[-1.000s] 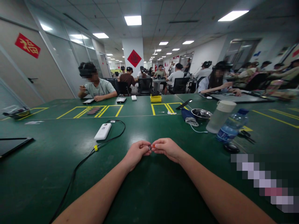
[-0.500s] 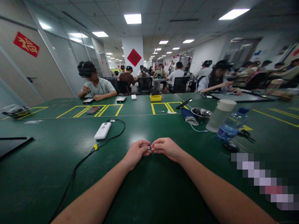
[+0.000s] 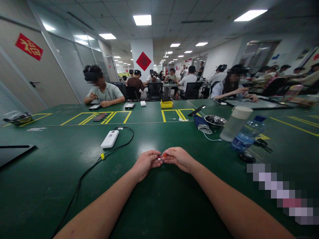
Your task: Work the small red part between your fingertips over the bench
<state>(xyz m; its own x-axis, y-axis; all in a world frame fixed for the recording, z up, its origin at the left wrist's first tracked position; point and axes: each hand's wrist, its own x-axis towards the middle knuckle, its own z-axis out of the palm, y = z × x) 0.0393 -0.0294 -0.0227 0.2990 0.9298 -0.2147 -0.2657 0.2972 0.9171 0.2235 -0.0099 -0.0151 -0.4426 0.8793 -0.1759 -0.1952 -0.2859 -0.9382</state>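
Over the middle of the green table (image 3: pixel 82 159), my left hand (image 3: pixel 147 162) pinches a small red and silvery-white piece (image 3: pixel 159 158) between thumb and fingers. Its exact kind is too small to make out. Just to the right, my right hand (image 3: pixel 178 158) is closed on a small orange-red piece (image 3: pixel 164 155), mostly covered by the fingers. The fingertips of both hands nearly meet, and the two pieces sit close together with a slight gap between them.
A white power bank (image 3: pixel 110 139) with a black cable (image 3: pixel 83 177) lies to the left. On the right stand a frosted bottle (image 3: pixel 235 124), a blue-labelled water bottle (image 3: pixel 246 134), a metal bowl (image 3: pixel 214 121) and a black mouse (image 3: pixel 246 157). Co-workers sit beyond, near a yellow tray (image 3: pixel 166 105).
In my left hand the small piece has turned, showing more of its red and white faces. More of the orange-red piece shows at my right fingertips. Both arms stay nearly in place.
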